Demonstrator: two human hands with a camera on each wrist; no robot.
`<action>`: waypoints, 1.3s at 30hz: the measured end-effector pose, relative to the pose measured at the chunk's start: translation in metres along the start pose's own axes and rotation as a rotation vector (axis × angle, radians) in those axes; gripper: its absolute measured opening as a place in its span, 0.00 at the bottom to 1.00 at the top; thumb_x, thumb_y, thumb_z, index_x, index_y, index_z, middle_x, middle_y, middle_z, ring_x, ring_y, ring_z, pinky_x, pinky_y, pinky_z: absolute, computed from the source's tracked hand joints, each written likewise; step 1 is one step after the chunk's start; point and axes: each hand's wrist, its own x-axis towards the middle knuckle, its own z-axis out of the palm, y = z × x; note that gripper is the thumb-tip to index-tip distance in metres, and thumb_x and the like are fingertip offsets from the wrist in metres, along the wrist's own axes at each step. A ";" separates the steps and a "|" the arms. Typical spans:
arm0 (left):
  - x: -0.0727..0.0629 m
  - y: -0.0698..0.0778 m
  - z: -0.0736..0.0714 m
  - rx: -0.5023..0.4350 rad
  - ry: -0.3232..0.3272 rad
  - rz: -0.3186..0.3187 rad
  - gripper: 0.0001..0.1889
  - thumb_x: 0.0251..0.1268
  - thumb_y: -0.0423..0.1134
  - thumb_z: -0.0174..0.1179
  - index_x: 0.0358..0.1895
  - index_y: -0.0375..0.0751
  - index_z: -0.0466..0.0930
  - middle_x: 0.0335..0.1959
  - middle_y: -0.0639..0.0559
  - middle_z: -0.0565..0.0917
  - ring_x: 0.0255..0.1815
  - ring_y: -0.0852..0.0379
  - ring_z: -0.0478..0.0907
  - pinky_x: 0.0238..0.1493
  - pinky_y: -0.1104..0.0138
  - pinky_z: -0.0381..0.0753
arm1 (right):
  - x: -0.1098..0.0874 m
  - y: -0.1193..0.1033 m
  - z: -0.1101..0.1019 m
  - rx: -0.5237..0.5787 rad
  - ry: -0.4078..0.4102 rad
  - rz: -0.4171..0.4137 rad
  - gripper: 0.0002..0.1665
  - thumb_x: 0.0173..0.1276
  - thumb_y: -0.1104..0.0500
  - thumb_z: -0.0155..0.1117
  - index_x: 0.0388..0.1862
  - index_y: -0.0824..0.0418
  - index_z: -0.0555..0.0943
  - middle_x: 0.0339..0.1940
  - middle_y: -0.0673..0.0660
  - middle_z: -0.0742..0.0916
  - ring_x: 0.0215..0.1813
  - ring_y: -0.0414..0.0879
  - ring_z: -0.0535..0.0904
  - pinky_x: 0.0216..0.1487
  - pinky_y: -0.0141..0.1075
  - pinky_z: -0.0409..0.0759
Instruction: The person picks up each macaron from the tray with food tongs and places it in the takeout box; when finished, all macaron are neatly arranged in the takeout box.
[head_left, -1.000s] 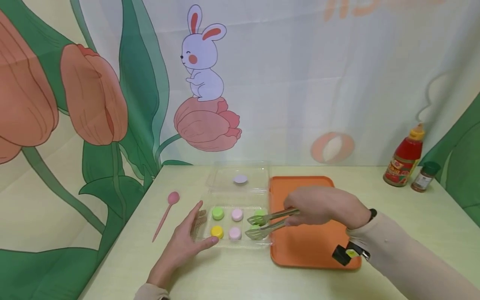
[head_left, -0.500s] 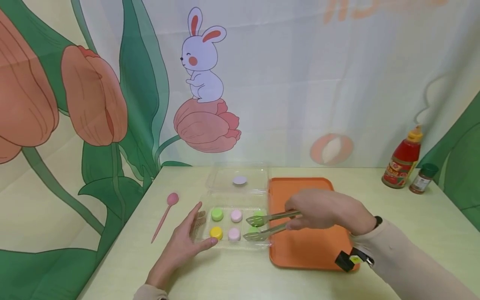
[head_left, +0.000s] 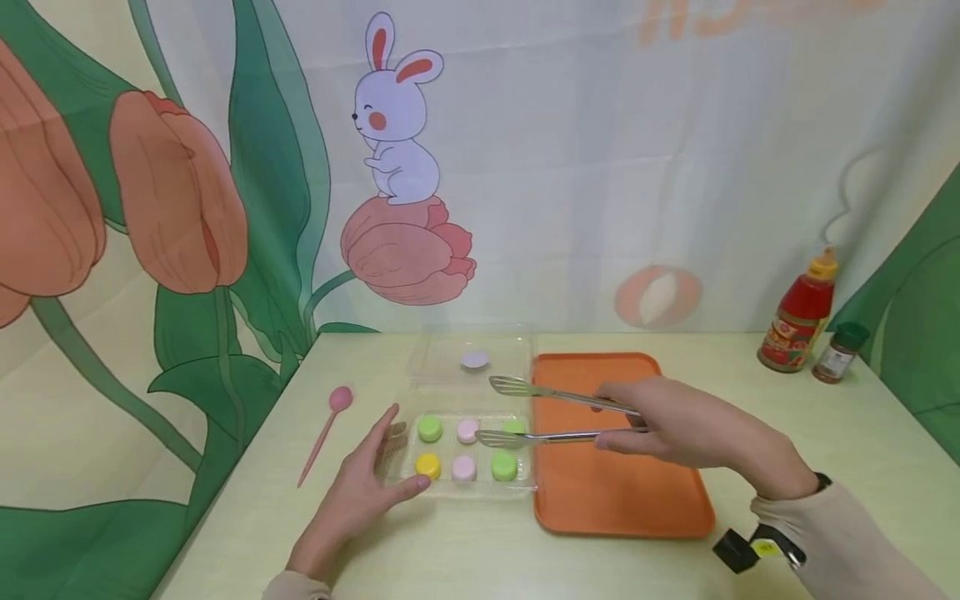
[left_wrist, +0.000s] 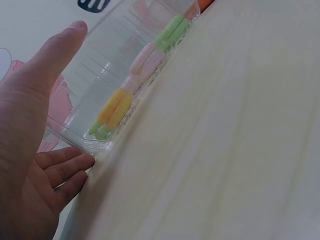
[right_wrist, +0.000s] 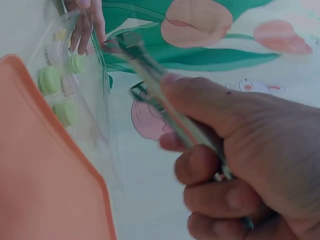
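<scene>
In the head view, my right hand (head_left: 678, 425) grips metal tongs (head_left: 562, 437), whose arms are spread with nothing between their slotted tips. The tongs are over the right part of a clear plastic box (head_left: 450, 492). Inside are several macarons: a yellow one (head_left: 428, 467), a front pink one (head_left: 464, 468) and a front right green one (head_left: 504, 465) among them. The lower tong tip overlaps the back row in this view. My left hand (head_left: 360, 483) rests at the box's left end, thumb and fingers spread. The left wrist view shows its fingertips (left_wrist: 87, 161) right at the box's corner.
An orange tray (head_left: 622, 508) adjoins the box on the right. The raised clear lid (head_left: 435, 358) stands behind, near a small white oval (head_left: 474, 360). A pink spoon (head_left: 318, 446) lies left. A red sauce bottle (head_left: 798, 321) and spice jar (head_left: 840, 354) stand back right.
The tongs have risen back and away from the right-hand green macarons, their arms spreading wider. My right hand has shifted right with them. My left hand stays at the box.
</scene>
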 end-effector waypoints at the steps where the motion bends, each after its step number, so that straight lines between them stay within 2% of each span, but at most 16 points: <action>1: 0.000 -0.001 0.000 -0.001 -0.001 -0.002 0.63 0.60 0.55 0.85 0.93 0.59 0.50 0.86 0.43 0.71 0.86 0.40 0.68 0.88 0.41 0.60 | -0.003 0.003 0.001 0.021 0.025 0.003 0.34 0.80 0.34 0.70 0.71 0.56 0.81 0.26 0.41 0.82 0.24 0.36 0.71 0.27 0.33 0.72; 7: 0.000 -0.003 0.000 0.000 -0.002 -0.006 0.64 0.59 0.55 0.86 0.93 0.60 0.50 0.86 0.44 0.71 0.87 0.41 0.68 0.89 0.42 0.60 | -0.017 0.019 0.009 0.096 0.222 0.006 0.27 0.76 0.37 0.75 0.65 0.47 0.81 0.19 0.41 0.71 0.21 0.35 0.64 0.25 0.31 0.66; 10: -0.001 -0.002 0.000 0.002 0.001 -0.004 0.63 0.59 0.55 0.86 0.93 0.62 0.51 0.85 0.44 0.72 0.86 0.42 0.69 0.89 0.42 0.61 | -0.024 0.027 0.014 0.110 0.319 0.044 0.26 0.76 0.38 0.76 0.64 0.46 0.80 0.21 0.42 0.73 0.22 0.36 0.66 0.25 0.32 0.67; 21: -0.002 0.000 -0.001 0.005 0.007 0.005 0.63 0.59 0.54 0.85 0.93 0.59 0.51 0.86 0.43 0.71 0.86 0.40 0.68 0.89 0.41 0.59 | -0.056 0.062 0.032 0.094 0.722 0.209 0.39 0.73 0.50 0.83 0.76 0.57 0.75 0.28 0.50 0.82 0.25 0.39 0.72 0.24 0.35 0.69; 25: -0.002 0.000 -0.001 0.000 0.005 0.007 0.63 0.60 0.53 0.85 0.93 0.60 0.51 0.86 0.42 0.71 0.86 0.40 0.68 0.89 0.41 0.59 | -0.066 0.077 0.040 0.136 0.820 0.275 0.43 0.75 0.49 0.81 0.80 0.58 0.70 0.27 0.51 0.84 0.26 0.40 0.74 0.22 0.35 0.69; 31: -0.001 0.001 -0.001 -0.007 0.006 0.005 0.62 0.60 0.52 0.85 0.93 0.62 0.51 0.86 0.42 0.70 0.87 0.40 0.67 0.89 0.41 0.58 | -0.079 0.092 0.052 0.207 0.959 0.418 0.45 0.76 0.47 0.78 0.82 0.57 0.67 0.28 0.51 0.85 0.26 0.40 0.74 0.24 0.36 0.70; 36: -0.001 0.002 -0.001 -0.002 0.003 0.007 0.62 0.61 0.52 0.85 0.93 0.59 0.51 0.86 0.42 0.71 0.86 0.40 0.68 0.89 0.41 0.59 | -0.082 0.106 0.061 0.281 1.017 0.481 0.47 0.75 0.50 0.79 0.84 0.59 0.64 0.28 0.44 0.86 0.25 0.35 0.79 0.22 0.30 0.73; 39: 0.000 0.002 0.000 0.000 0.002 0.005 0.62 0.61 0.52 0.85 0.93 0.58 0.51 0.86 0.42 0.71 0.86 0.40 0.68 0.89 0.41 0.59 | -0.082 0.114 0.068 0.296 1.027 0.521 0.48 0.76 0.50 0.77 0.85 0.60 0.62 0.33 0.44 0.87 0.29 0.31 0.80 0.25 0.26 0.76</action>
